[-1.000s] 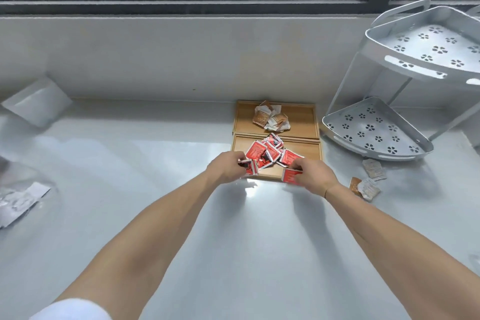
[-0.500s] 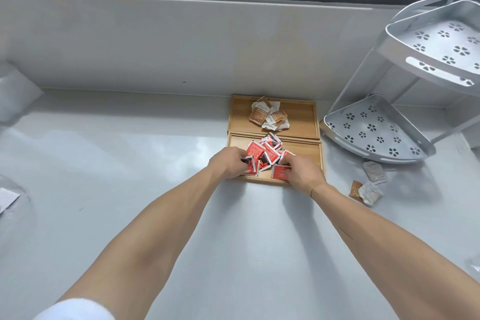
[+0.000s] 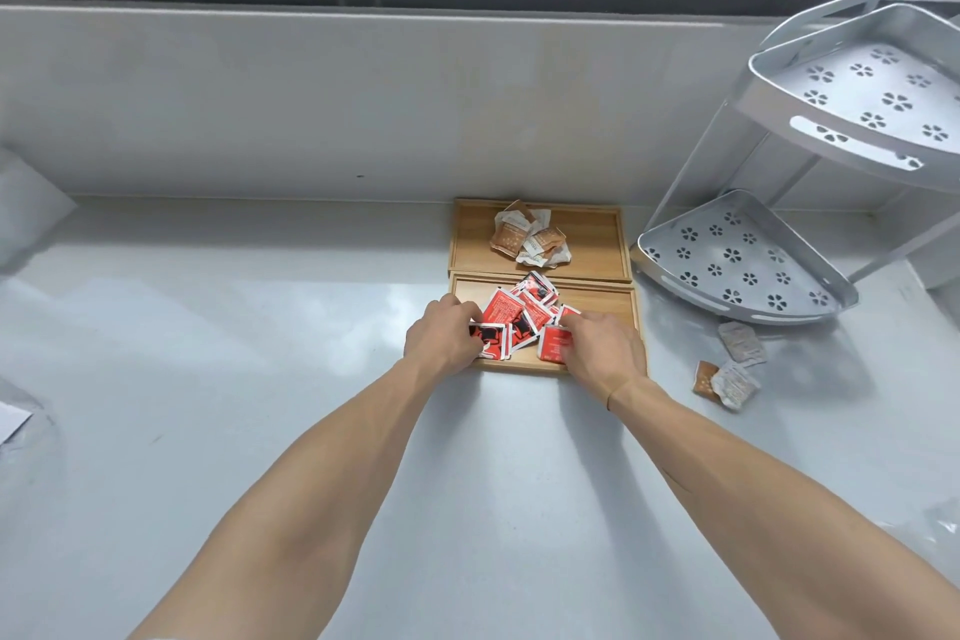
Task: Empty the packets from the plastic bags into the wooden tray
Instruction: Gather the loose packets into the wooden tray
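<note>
A wooden tray [image 3: 613, 299] with two compartments stands against the back wall. Its near compartment holds several red packets [image 3: 519, 312]; the far compartment [image 3: 592, 234] holds several brown and white packets [image 3: 530, 237]. My left hand [image 3: 441, 335] rests on the left of the red pile, fingers curled over a red and black packet [image 3: 488, 340]. My right hand [image 3: 597, 348] lies on the right of the pile, fingers pressing a red packet [image 3: 553, 346] at the tray's front edge. A clear plastic bag [image 3: 935, 520] shows at the right edge.
A white two-tier corner rack [image 3: 743, 270] stands right of the tray. Three loose brown and white packets [image 3: 727, 372] lie on the counter in front of it. A plastic bag with a white slip [image 3: 13, 421] lies at the left edge. The grey wall and window run behind.
The camera has tilted down and come closer. Both hands have settled lower onto the red packets, and the right hand's packet now lies at the tray's front edge.
</note>
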